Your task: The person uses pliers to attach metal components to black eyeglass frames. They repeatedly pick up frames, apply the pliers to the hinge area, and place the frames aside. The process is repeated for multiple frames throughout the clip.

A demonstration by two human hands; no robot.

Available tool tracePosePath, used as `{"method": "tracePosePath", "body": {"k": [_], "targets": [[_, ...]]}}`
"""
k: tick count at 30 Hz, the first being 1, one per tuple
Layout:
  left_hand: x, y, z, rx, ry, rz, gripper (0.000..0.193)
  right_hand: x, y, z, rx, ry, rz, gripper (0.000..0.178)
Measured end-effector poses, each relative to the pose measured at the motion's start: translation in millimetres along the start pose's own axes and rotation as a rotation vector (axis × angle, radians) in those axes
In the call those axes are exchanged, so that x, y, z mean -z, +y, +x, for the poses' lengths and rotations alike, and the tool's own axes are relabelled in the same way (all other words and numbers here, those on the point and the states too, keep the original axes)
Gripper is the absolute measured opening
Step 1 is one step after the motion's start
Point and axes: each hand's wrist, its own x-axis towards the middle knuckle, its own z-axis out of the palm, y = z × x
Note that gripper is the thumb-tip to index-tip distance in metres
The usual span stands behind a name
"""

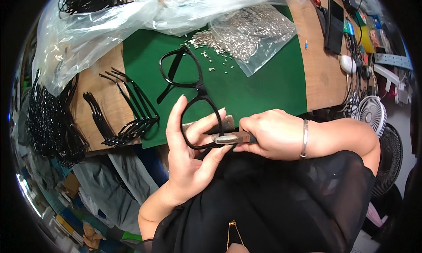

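My left hand (190,160) is closed around the near end of a black eyeglass frame (201,91), its fingers passing behind and through the near rim. The far rim and one temple arm lie over the green mat (272,83). In my right hand (274,135) is a pair of pliers (231,138) with worn, partly rusty metal jaws. Those jaws meet the near outer corner of the frame, close to my left thumb tip. The pliers' handles are mostly hidden in my right palm. Behind the frame, a flat grey metal piece (227,121) shows partly.
A clear bag (259,61) spills small silvery pieces (211,42) onto the mat. Black frames (136,121) and a thick bundle of black parts (52,121) stand at left under plastic sheeting (101,31). A phone (334,26), cables and a small white fan (372,114) are at right.
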Motion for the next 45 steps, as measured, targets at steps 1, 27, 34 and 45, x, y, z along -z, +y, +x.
{"method": "tracePosePath", "body": {"k": [1,27,34,45], "targets": [[-1,-1,0,0.014,0.020,-0.043,0.082,-3,1,0,0.008,0.037,-0.005,0.031],[-3,-2,9,0.130,0.008,-0.111,0.082,-13,16,5,-0.010,0.071,0.119,0.032],[0,-5,14,0.106,0.012,-0.110,0.082,19,39,6,-0.002,0.038,0.248,0.038],[4,-25,-34,0.040,-0.054,-0.166,0.066,14,64,65,-0.053,0.487,-0.251,0.014]]}}
